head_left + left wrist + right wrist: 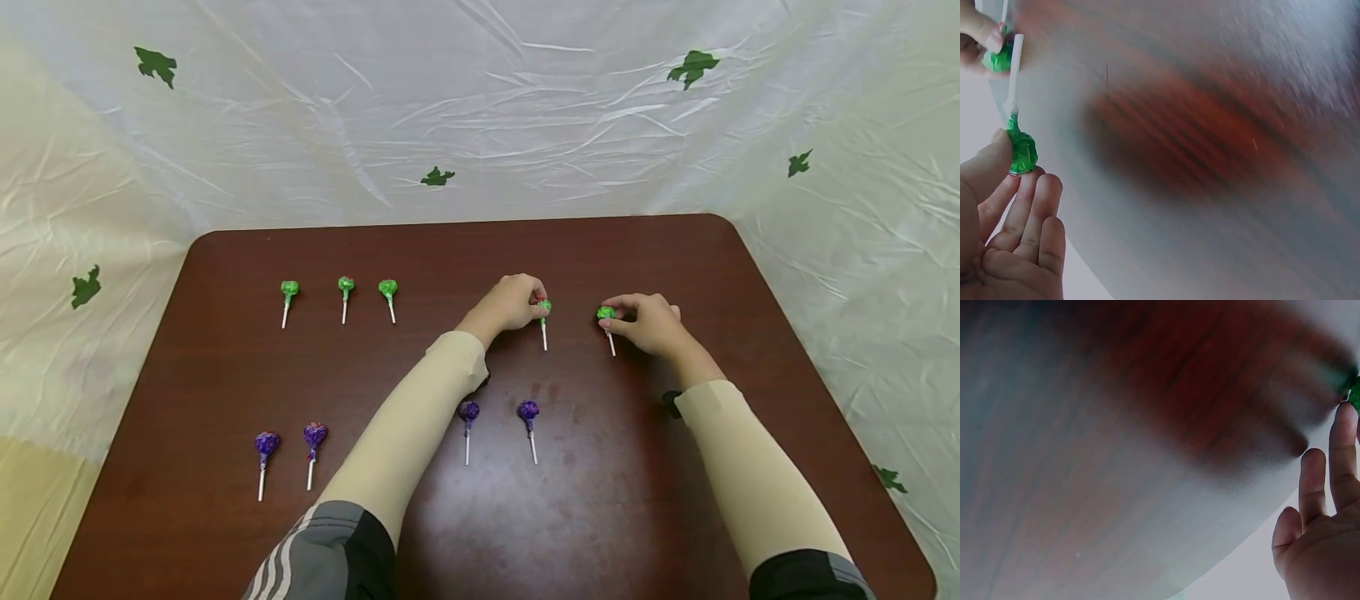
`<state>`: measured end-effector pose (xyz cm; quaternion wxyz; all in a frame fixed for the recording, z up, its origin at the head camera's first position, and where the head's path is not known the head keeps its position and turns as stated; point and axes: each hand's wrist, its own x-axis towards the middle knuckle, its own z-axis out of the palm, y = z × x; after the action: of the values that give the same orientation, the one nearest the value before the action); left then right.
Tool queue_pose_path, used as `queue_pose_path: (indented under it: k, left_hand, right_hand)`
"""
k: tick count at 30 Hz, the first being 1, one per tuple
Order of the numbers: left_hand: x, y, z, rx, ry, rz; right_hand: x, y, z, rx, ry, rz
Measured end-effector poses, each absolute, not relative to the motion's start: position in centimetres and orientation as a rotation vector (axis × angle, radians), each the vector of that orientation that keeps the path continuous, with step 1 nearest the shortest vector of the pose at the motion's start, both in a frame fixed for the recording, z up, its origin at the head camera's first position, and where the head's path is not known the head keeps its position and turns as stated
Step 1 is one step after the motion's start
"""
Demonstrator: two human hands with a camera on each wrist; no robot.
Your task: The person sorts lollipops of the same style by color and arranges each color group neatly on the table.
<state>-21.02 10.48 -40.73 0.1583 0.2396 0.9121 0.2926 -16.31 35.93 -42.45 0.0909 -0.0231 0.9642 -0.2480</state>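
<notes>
My left hand (510,303) pinches the candy end of a green-wrapped lollipop (544,307) between thumb and fingers. Its white stick points toward me. To the right, my right hand (651,324) holds a second green lollipop (606,313) the same way, thumb on the near side. In the left wrist view the left lollipop (1024,150) shows its wrapper and stick clearly, and the other hand (977,31) appears at the upper left. Only a sliver of green wrapper (1354,395) shows at the right wrist view's edge, beside the fingertips.
Three green lollipops, the middle one (346,284) among them, lie in a row at the table's far left. Nearer me are purple lollipops: a pair including one (266,443) at left, and another pair (528,410) by my left forearm. The brown table (600,517) has rounded corners.
</notes>
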Motion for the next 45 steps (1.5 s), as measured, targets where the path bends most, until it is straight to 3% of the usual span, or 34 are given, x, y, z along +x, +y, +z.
queue_pose_path:
  k: [29,45]
  left_hand:
    - [-24.8,0.8,-39.5,0.456,2.657,0.916]
    - [-25.1,-1.6,-39.7,0.464,2.645,0.833]
  right_hand:
    - [-16.0,36.6,-42.6,-0.056,2.874,-0.745]
    - [-15.8,36.3,-42.5,-0.059,2.909,-0.727]
